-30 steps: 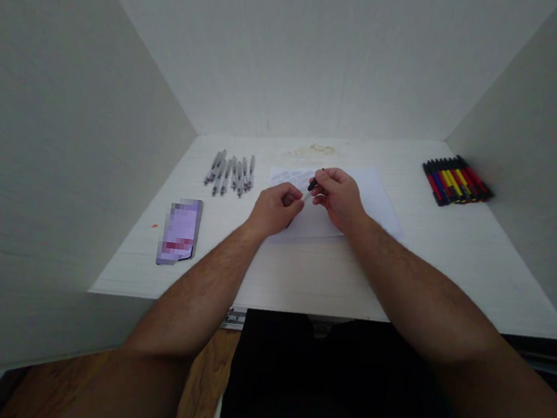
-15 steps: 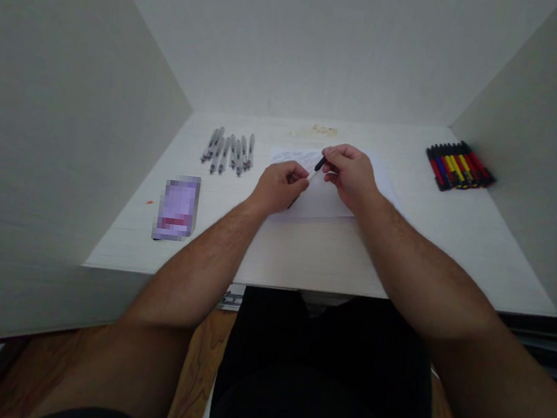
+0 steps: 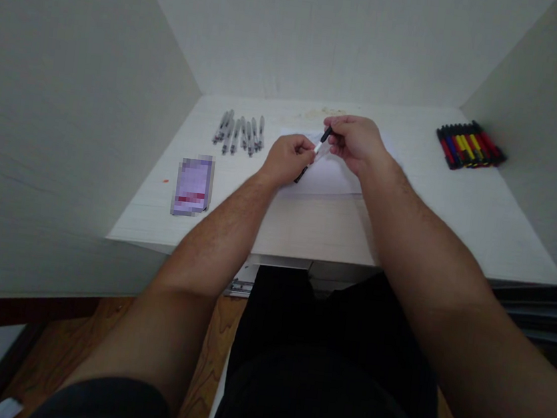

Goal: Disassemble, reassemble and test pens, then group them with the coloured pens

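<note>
A black-and-white pen [image 3: 318,148] slants between my hands above a sheet of white paper [image 3: 335,180]. My left hand [image 3: 288,160] is closed around its lower part, with a black end sticking out below the fingers. My right hand [image 3: 359,143] pinches the black upper end between thumb and fingertips. A pale stretch of the pen shows between the two hands. Part of the paper, which bears handwriting near its top, is hidden under my hands.
Several clear pens [image 3: 236,135] lie left of the paper. A blurred purple packet-like object [image 3: 193,184] is nearer the front left. Several colored pens with black ends [image 3: 471,146] lie at the right. Walls enclose the white desk [image 3: 316,230] on three sides.
The view has tilted down, so the desk and everything on it sit higher in the picture. More of the pen's lower black end shows below my left hand. Both hands keep their grip.
</note>
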Action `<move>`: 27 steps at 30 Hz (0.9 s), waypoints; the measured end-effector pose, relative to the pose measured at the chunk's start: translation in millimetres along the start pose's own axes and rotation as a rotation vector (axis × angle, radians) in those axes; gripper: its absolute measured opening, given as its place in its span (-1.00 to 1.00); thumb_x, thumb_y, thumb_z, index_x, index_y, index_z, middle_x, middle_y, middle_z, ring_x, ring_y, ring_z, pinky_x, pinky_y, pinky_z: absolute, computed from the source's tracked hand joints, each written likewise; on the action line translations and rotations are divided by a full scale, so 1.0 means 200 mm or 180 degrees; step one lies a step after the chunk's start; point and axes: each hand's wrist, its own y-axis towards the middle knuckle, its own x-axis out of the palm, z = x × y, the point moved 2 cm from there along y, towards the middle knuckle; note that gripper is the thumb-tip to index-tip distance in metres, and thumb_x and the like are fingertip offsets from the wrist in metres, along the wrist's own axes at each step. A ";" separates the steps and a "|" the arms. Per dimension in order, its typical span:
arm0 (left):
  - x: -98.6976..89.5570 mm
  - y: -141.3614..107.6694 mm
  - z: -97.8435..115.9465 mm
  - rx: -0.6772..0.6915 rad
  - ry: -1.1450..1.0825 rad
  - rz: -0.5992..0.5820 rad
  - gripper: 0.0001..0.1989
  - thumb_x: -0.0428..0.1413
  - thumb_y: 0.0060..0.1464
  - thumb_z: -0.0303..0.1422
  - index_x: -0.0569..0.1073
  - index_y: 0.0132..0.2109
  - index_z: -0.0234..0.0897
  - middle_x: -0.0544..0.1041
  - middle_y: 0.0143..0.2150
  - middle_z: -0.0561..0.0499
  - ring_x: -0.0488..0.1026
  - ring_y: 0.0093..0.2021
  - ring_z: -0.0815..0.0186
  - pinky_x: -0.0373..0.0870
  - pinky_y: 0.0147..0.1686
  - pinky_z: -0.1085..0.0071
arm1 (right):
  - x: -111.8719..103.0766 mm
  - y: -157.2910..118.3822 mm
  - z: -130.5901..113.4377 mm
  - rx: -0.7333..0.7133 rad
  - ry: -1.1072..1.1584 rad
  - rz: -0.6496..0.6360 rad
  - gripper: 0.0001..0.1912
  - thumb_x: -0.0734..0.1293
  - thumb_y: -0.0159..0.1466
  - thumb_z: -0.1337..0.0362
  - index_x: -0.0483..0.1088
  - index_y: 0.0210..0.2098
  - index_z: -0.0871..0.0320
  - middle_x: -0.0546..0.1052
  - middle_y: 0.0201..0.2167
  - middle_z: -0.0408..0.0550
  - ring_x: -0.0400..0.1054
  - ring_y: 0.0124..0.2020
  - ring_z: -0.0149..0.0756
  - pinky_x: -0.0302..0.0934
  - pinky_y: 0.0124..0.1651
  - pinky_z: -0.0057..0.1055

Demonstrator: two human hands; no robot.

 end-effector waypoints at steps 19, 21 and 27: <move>-0.01 -0.02 0.00 0.0081 -0.0091 -0.0098 -0.86 0.18 -0.09 -0.36 0.49 -0.30 -0.28 0.49 -0.45 0.06 0.36 -0.45 0.39 0.28 -0.44 0.44 | -0.05 -0.05 0.10 -0.0203 0.0194 0.0375 -0.62 0.48 0.11 0.06 0.24 -0.46 0.10 0.35 -0.60 -0.25 0.22 -0.61 -0.55 0.13 -0.60 -0.62; -0.01 -0.03 0.01 0.0048 -0.0072 -0.0113 -0.86 0.18 -0.09 -0.36 0.49 -0.30 -0.28 0.48 -0.46 0.06 0.35 -0.46 0.39 0.28 -0.44 0.44 | -0.06 -0.05 0.09 -0.0194 0.0208 0.0307 -0.64 0.49 0.12 0.10 0.24 -0.47 0.11 0.35 -0.61 -0.26 0.22 -0.61 -0.55 0.12 -0.60 -0.62; 0.00 -0.03 0.01 -0.0013 0.0065 -0.0100 -0.88 0.14 -0.07 -0.38 0.51 -0.32 -0.28 0.49 -0.46 0.04 0.35 -0.43 0.36 0.27 -0.42 0.42 | -0.07 -0.06 0.08 -0.0125 0.0268 0.0153 -0.81 0.46 0.15 0.26 0.35 -0.41 0.13 0.43 -0.54 -0.22 0.27 -0.57 -0.54 0.15 -0.57 -0.60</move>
